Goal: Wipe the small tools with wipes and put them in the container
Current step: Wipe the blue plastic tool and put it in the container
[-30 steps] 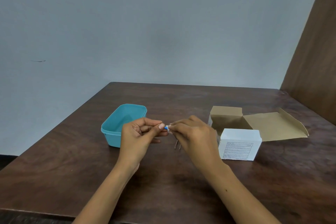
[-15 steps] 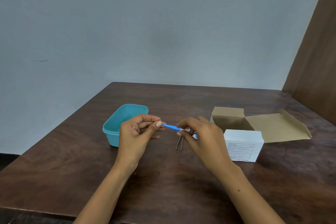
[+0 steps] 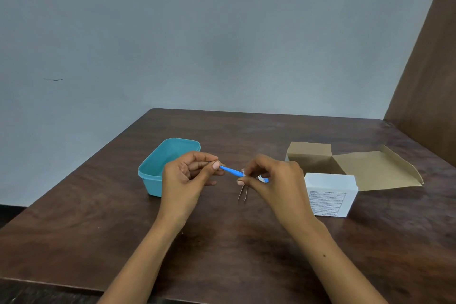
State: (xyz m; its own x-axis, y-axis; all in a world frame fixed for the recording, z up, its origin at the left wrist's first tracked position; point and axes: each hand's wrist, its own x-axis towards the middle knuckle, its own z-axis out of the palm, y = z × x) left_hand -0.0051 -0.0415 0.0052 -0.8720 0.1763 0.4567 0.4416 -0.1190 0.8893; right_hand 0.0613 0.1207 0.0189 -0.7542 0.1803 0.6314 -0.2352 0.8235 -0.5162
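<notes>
One blue tool (image 3: 230,171) is pinched by left hand (image 3: 187,175), wiped by right hand (image 3: 269,177); tweezers (image 3: 243,192) left on tabletop (image 3: 222,242); container (image 3: 158,170) looks empty.

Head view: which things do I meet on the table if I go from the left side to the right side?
Teal container → left hand → blue tool → right hand → white box → open cardboard box flap.
</notes>
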